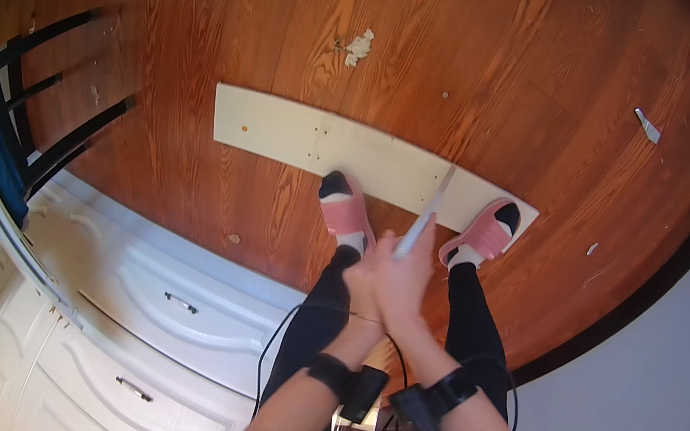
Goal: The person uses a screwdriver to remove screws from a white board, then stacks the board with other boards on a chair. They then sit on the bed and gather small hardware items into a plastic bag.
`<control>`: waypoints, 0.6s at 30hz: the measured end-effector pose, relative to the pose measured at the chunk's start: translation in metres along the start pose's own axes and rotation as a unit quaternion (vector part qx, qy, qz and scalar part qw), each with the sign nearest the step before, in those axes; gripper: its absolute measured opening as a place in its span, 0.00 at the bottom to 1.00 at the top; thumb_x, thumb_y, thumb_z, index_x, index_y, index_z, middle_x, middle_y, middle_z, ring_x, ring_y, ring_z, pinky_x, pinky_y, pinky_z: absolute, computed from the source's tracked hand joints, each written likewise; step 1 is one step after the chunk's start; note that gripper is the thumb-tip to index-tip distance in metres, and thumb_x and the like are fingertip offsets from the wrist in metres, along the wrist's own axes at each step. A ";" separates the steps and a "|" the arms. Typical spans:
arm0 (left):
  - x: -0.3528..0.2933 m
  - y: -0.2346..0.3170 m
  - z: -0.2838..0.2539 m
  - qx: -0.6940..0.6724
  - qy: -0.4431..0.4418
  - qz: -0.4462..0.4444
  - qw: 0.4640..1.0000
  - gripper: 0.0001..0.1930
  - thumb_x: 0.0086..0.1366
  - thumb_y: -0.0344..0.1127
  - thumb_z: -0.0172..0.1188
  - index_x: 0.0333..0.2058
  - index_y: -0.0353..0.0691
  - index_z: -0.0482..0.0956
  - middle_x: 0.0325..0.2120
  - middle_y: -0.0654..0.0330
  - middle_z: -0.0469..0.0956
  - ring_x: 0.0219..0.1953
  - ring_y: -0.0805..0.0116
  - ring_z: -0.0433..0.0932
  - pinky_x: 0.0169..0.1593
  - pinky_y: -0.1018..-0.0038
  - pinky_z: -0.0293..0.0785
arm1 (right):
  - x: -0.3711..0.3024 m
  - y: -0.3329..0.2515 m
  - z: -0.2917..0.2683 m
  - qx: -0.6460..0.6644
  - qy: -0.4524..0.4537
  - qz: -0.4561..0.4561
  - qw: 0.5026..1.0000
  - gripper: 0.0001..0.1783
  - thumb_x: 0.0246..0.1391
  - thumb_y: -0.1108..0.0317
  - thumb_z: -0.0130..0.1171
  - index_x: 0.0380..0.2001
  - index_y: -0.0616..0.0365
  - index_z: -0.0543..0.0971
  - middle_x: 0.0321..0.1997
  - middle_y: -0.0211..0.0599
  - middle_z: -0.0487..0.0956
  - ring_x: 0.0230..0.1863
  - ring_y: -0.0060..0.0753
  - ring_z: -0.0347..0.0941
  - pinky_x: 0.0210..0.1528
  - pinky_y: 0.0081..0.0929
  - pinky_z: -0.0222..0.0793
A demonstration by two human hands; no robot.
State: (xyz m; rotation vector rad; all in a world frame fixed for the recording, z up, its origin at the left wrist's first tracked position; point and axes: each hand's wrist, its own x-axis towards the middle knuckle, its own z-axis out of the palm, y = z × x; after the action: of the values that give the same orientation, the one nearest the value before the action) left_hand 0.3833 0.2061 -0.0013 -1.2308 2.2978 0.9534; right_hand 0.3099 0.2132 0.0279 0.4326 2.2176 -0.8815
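Note:
My right hand (408, 273) is closed around a long, thin white stick (418, 231), somewhat blurred. The stick points away from me, narrowing to a darker far tip that shows over a white board. My left hand (363, 281) is pressed against the right one, its fingers curled at the same grip. What the stick's near end looks like is hidden by the hands. Flat on the wooden floor lies the white board (273, 127), long and narrow with small holes. My feet, in pink slippers (347, 213), stand at its near edge.
Black wristbands with boxes and cables (422, 409) sit on both forearms. White cabinets (166, 290) stand at the left, beside a dark chair (42, 102) with teal cloth. A pale crumpled scrap (359, 48) and a white strip (647, 127) lie on the floor. A white wall (651, 362) bounds the right.

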 end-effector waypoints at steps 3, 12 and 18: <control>0.051 -0.042 -0.026 0.027 -0.019 -0.020 0.999 0.12 0.54 0.34 0.62 0.37 0.37 0.78 0.26 0.46 0.80 0.28 0.51 0.81 0.31 0.64 0.76 | 0.010 -0.029 0.052 0.014 -0.044 0.032 0.998 0.51 0.48 0.61 0.56 0.62 0.83 0.41 0.69 0.73 0.42 0.72 0.66 0.36 0.72 0.43 0.40; 0.190 -0.176 -0.018 -0.034 -0.021 0.008 0.999 0.10 0.54 0.35 0.61 0.34 0.36 0.78 0.26 0.46 0.80 0.28 0.50 0.80 0.32 0.62 0.76 | 0.089 -0.080 0.183 -0.111 -0.116 0.268 0.950 0.69 0.45 0.39 0.63 0.66 0.72 0.29 0.69 0.72 0.22 0.70 0.78 0.22 0.61 0.67 0.53; 0.245 -0.208 -0.003 -0.058 -0.056 0.017 0.997 0.10 0.54 0.35 0.61 0.32 0.35 0.79 0.26 0.46 0.80 0.28 0.49 0.80 0.32 0.61 0.75 | 0.126 -0.079 0.225 -0.185 -0.063 0.307 0.931 0.69 0.45 0.35 0.62 0.67 0.70 0.30 0.69 0.72 0.24 0.69 0.79 0.23 0.58 0.65 0.59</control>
State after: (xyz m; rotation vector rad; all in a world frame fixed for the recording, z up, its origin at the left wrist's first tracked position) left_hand 0.4206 -0.0212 -0.2254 -1.1554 2.2093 1.1515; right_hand 0.2899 0.0050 -0.1426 0.7982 1.8909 -0.1483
